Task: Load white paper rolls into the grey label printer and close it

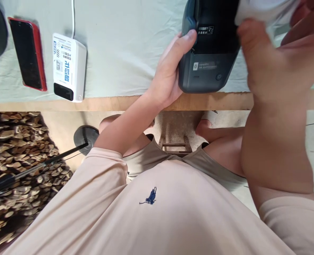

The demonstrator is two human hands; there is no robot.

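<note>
Beige shirt (194,212) nearest, left hand (170,71) clamped on the dark device (212,76); loosen, and it could slip off the table edge (106,103)! Right hand (276,65) blurred, can't tell its fingers.

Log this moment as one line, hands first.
left hand: gripping dark device by its side | right hand: blurred, at white item, grip unclear | on cloth: red-cased phone, white cabled box
</note>
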